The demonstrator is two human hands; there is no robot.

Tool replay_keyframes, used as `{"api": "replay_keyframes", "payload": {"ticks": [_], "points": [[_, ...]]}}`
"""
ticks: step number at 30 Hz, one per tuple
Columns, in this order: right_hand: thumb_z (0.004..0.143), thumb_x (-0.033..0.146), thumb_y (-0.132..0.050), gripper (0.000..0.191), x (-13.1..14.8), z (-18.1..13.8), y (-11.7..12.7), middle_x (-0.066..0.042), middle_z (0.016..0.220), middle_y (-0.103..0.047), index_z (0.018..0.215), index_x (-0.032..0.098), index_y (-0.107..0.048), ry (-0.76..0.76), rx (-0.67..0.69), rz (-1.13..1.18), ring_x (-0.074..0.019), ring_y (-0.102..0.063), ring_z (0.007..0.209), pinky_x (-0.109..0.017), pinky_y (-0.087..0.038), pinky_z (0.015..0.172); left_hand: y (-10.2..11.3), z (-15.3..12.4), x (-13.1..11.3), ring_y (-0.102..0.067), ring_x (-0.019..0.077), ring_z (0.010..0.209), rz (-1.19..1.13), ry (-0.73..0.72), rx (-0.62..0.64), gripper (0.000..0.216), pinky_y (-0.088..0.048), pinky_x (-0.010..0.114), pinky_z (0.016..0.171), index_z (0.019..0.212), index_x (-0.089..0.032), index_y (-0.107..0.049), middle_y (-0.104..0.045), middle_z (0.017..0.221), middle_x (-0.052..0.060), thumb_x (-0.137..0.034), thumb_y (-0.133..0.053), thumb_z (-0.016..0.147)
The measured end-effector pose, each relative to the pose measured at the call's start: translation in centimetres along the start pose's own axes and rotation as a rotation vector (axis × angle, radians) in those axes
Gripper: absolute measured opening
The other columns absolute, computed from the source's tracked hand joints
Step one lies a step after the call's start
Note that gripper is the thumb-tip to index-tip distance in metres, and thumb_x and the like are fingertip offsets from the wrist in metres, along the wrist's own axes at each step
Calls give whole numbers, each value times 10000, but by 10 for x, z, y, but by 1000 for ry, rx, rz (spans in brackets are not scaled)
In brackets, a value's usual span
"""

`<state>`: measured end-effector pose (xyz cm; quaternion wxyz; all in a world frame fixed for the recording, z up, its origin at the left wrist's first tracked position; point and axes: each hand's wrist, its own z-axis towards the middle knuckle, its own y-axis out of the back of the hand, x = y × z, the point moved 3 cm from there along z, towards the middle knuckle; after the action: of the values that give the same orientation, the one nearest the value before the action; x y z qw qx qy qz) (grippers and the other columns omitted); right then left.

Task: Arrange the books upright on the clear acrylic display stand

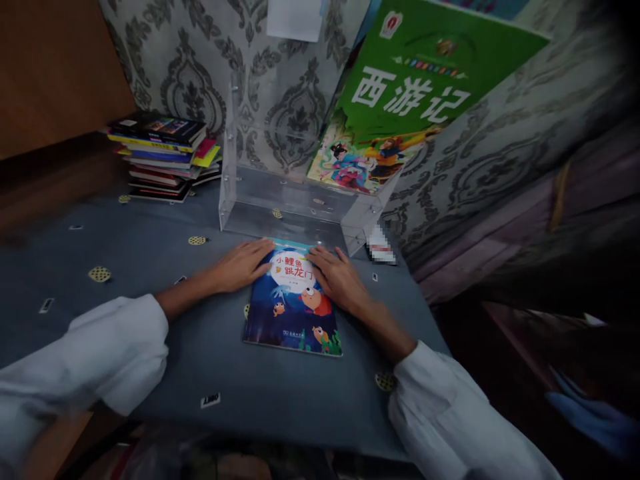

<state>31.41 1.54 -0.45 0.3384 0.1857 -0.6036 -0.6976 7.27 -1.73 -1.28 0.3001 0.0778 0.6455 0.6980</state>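
A dark blue picture book (285, 320) with cartoon fish and a white moon on its cover lies face up on the cloth-covered table. My left hand (245, 265) rests at its upper left edge, fingers stretched out, fingertips touching the top corner and the thumb on the cover. On the opposite side, my right hand (340, 277) lies across the upper right edge with its fingers extended over the cover. Neither hand is closed around the book. Just behind it stands a clear acrylic book rack (295, 217), with a large green book (405, 93) leaning upright at its right side.
At the back left is a stack of books (163, 157). A small pixelated item (381, 245) lies right of the rack. Patterned wallpaper (195, 80) rises behind, with a white paper (295, 19) on it. The grey tablecloth (280, 393) drops off at the front and right.
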Motion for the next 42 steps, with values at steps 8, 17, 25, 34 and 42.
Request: {"api": "replay_keyframes", "payload": {"ticks": [8,17,25,34,42], "points": [[1056,334,-391,533,105,11,-20,-224,1601,-397,1499,46,-459,29,106,66,-297,-328,1525,-544,-263,1248,-8,0,27,-392,221,1487,-94,-62,-30,503,-318,443,1219,1511,-207,-409,-457,1588,107,-389,-323,1050],[1063,445,-373,558,133,-47,-21,-170,1610,-408,1532,151,-439,-7,6,90,-282,-305,1536,-550,-270,1252,-11,3,29,-398,243,1483,-59,-68,-44,494,-296,449,1228,1473,-169,-453,-475,1572,124,-364,-310,1043],[1048,429,-417,569,95,-90,-14,-194,1601,-411,1540,144,-419,-168,-87,110,-318,-338,1518,-594,-319,1221,-16,6,34,-401,240,1482,-47,-87,-66,509,-287,441,1233,1462,-148,-468,-481,1566,132,-365,-295,1034],[1037,423,-440,565,91,-94,-14,-189,1595,-424,1522,133,-442,-206,-109,164,-312,-313,1529,-557,-310,1234,-16,4,34,-414,245,1472,-45,-94,-83,525,-279,447,1234,1449,-132,-477,-485,1561,145,-390,-276,1038],[1033,424,-441,553,89,-94,-16,-168,1594,-436,1525,172,-442,-209,-120,168,-313,-327,1523,-575,-321,1223,-13,2,26,-431,259,1461,-40,-85,-101,530,-295,450,1226,1434,-126,-498,-506,1543,149,-377,-263,1031]]}}
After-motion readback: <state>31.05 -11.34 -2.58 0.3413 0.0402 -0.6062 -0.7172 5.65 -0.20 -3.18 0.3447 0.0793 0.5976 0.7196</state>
